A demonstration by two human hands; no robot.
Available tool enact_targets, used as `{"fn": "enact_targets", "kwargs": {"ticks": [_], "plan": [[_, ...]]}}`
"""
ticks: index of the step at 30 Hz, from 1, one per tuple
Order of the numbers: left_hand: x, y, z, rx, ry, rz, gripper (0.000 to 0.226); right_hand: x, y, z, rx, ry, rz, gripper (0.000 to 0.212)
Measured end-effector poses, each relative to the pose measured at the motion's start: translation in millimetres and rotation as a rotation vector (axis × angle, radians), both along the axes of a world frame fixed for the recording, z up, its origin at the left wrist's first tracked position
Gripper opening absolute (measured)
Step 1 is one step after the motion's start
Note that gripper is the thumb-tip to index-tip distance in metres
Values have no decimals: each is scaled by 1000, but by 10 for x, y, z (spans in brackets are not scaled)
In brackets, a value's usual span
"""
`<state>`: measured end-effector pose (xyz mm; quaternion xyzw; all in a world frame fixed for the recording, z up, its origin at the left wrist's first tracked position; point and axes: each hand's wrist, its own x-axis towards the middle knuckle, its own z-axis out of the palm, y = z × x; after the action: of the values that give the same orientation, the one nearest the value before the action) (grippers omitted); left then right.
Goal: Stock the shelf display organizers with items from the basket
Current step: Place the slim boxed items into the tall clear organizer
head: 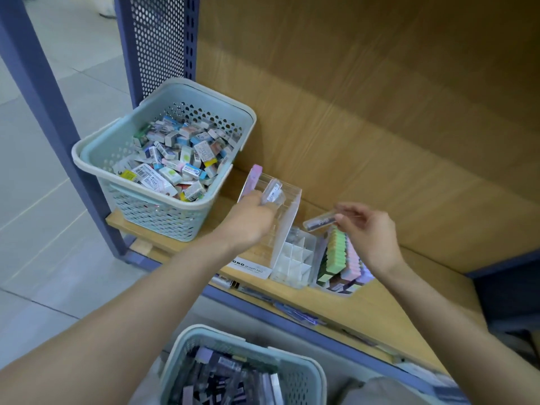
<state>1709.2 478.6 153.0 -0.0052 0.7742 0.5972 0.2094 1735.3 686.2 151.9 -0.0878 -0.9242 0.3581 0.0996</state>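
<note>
My left hand [250,218] grips several slim packs [274,192] and holds them at the top of a clear tiered organizer [287,217] on the wooden shelf. A pink pack [253,178] stands in the organizer's left side. My right hand [369,229] pinches one grey slim pack [320,222] above a clear divided organizer [295,258] with white cells. To the right, a clear organizer [340,260] holds rows of green, pink and lilac packs. A pale blue basket [306,372] of dark slim packs sits below me.
A second pale blue basket [96,159] full of small boxed erasers stands on the shelf's left end beside a blue perforated upright [157,42]. The wooden shelf [380,311] runs on to the right. More packs lie along the lower ledge [295,312].
</note>
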Motion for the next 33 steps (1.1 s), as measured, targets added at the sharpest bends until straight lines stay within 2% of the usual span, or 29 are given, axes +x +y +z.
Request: {"fn": "enact_targets", "kwargs": {"ticks": [3,6,11,16,21,25,33], "plan": [[-34,91,-75,-19,43,-57,9,7,45,-171,148,-22,25,15],[-59,159,-177,-47,69,-93,15,-85,17,-372,209,-78,68,12],[-129,195,-285,-109,59,-69,24,-253,-103,-584,165,-112,79,9],[-202,212,-346,-95,45,-55,25,-238,-98,-669,245,-151,214,11],[-195,245,-378,-88,77,-80,24,-250,-32,-745,242,-110,177,13],[-182,248,-387,-85,98,-102,24,-291,-113,-743,260,-103,232,13],[-166,164,-373,-110,130,-124,25,-306,-139,-834,317,-207,223,16]]}}
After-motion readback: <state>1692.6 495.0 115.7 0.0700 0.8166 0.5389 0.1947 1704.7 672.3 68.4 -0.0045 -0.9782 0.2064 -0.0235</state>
